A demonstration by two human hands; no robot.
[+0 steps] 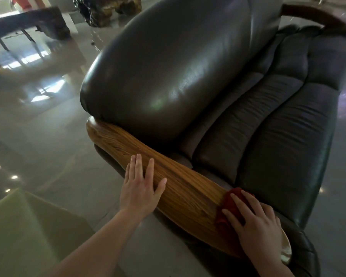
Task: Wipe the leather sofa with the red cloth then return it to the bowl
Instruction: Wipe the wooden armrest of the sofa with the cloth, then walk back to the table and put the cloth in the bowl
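A dark grey leather sofa (268, 120) fills the middle and right of the head view, with a rounded backrest and a light wooden armrest (180, 182) running toward me. My right hand (258, 226) presses flat on the red cloth (226, 208), which lies bunched on the near end of that armrest beside the seat cushion. My left hand (141, 186) rests flat on the armrest further up, fingers spread, holding nothing. No bowl is in view.
Glossy grey floor (38, 136) spreads to the left. A pale green tabletop corner (24, 226) sits at lower left. A dark bench (28, 23) and a gnarled wooden piece (108, 9) stand at the back. The sofa's far dark wooden armrest (316, 15) curves at upper right.
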